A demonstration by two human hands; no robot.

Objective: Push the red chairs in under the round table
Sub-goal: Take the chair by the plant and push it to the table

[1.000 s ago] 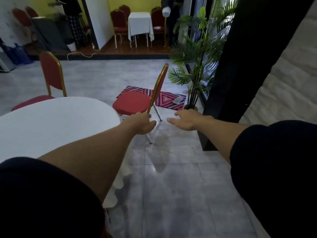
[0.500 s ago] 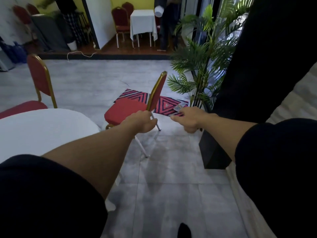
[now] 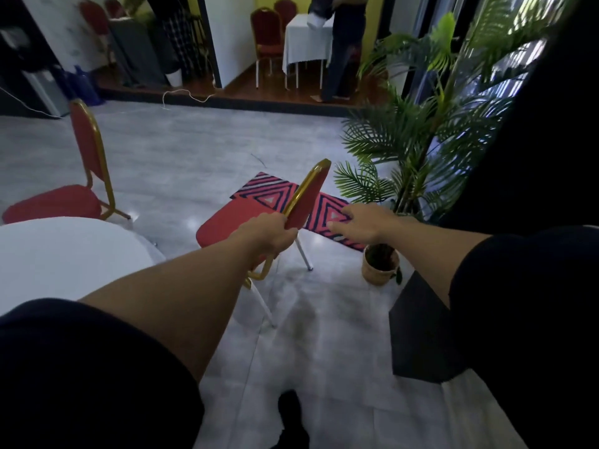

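Note:
A red chair with a gold frame (image 3: 308, 192) stands ahead of me, its seat facing left toward the round table with a white cloth (image 3: 64, 254). My left hand (image 3: 269, 234) is closed around the lower left edge of the chair's backrest. My right hand (image 3: 359, 222) hovers open to the right of the backrest, fingers spread, not touching it. A second red chair (image 3: 84, 150) stands at the far left of the table, its seat partly behind the tabletop.
A potted palm (image 3: 415, 150) in a woven pot (image 3: 379, 270) stands right of the chair. A striped red mat (image 3: 275, 196) lies on the grey floor behind it. A dark pillar (image 3: 421, 335) is at my right. A person stands by a far table (image 3: 308, 43).
I have stepped closer to the chair. My left hand has closed on the backrest edge, and my right hand has opened and spread beside it.

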